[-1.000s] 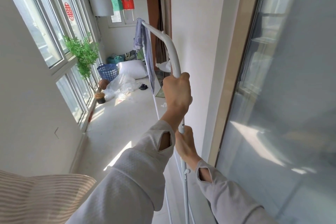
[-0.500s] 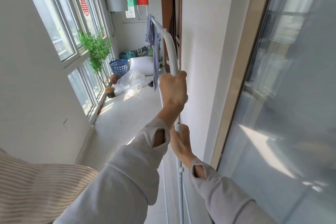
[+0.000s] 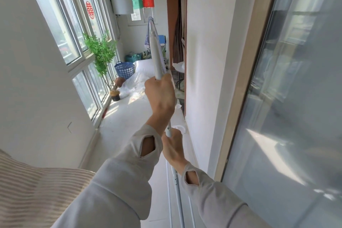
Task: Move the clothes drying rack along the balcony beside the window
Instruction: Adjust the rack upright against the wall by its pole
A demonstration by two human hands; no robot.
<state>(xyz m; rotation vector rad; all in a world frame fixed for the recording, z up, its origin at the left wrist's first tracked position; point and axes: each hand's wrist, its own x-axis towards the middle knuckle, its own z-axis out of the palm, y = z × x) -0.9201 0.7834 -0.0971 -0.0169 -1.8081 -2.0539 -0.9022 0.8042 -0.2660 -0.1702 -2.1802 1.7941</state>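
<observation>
The white clothes drying rack stands folded and nearly edge-on in front of me, close to the right-hand wall. Its top bar curves away toward the far end, where a blue-grey cloth hangs over it. My left hand is wrapped around the upper tube. My right hand grips the same tube just below it. Thin white legs of the rack run down past my right sleeve to the floor. The window lines the left side of the balcony.
A potted green plant and a blue basket sit by the window further along. Plastic bags and a white pillow lie on the floor at the far end. A glass sliding door fills the right.
The rack's top bar has swung from angled left to nearly straight ahead. Both hands kept their grip, and the view has tilted and moved forward along the balcony.
</observation>
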